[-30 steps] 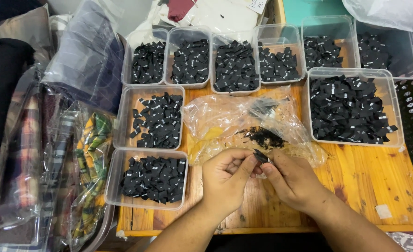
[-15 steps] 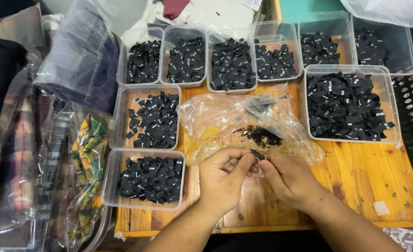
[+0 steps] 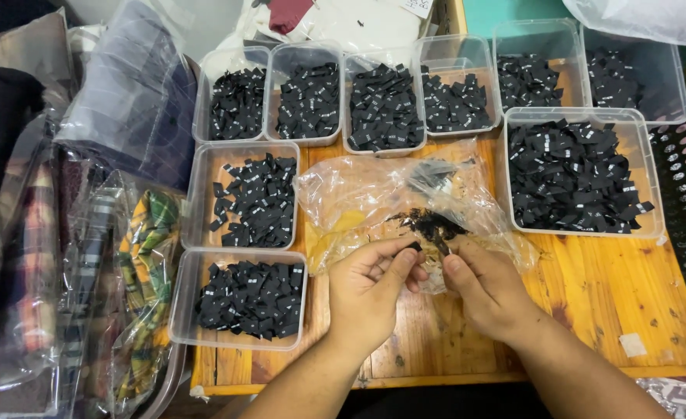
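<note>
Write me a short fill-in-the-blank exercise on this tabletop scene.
1. Both hands, left hand and right hand, pinch small fabric labels coloured ____.
2. The labels fill clear plastic ____ on the wooden table.
3. The loose pile of labels lies on a crumpled clear plastic ____.

Missing words: black; tubs; bag

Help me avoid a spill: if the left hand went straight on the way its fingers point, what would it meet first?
Probably the right hand, whose fingertips nearly touch the left hand, with small black labels on the clear plastic bag just beyond.
</note>
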